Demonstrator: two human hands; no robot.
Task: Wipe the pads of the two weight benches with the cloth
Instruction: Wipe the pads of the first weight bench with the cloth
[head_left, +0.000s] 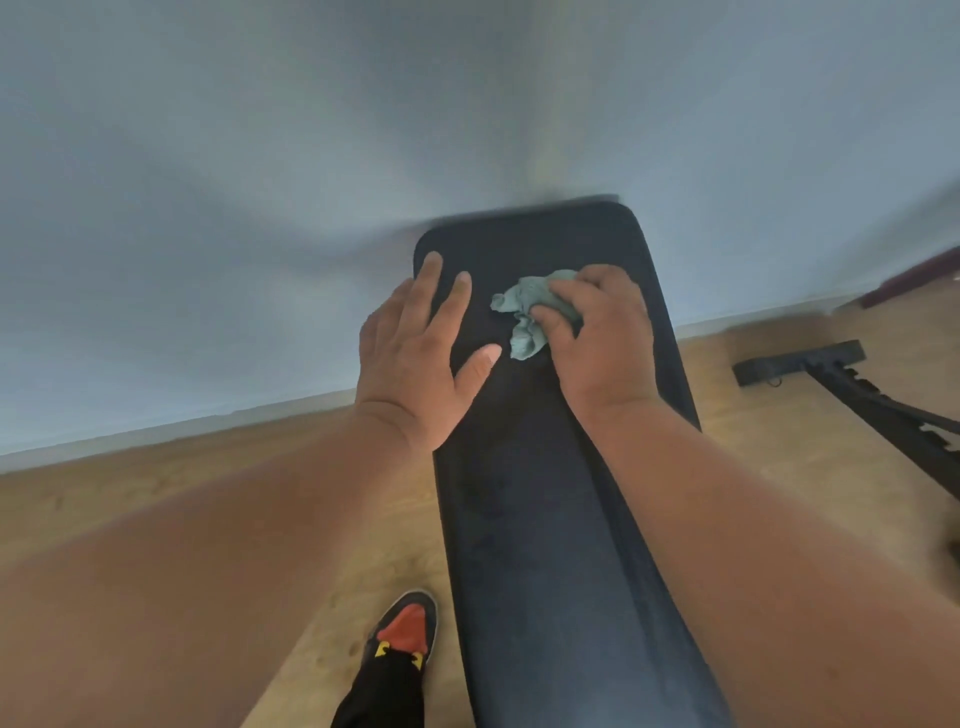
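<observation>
Dark bench pad (545, 519), long, runs away toward wall. Crumpled pale green cloth (524, 317) lies near its far end.

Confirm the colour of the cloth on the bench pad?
Pale grey-green, plain, no pattern. The cloth shows crumpled under the right hand in the head view.

Bench pad (545, 519) runs lengthwise toward wall (260, 156); left hand (415, 353) flat on far-left pad; cloth (530, 312) right of it, under right hand (597, 332); shoe (408, 626) on floor (156, 457) left of pad.
</observation>
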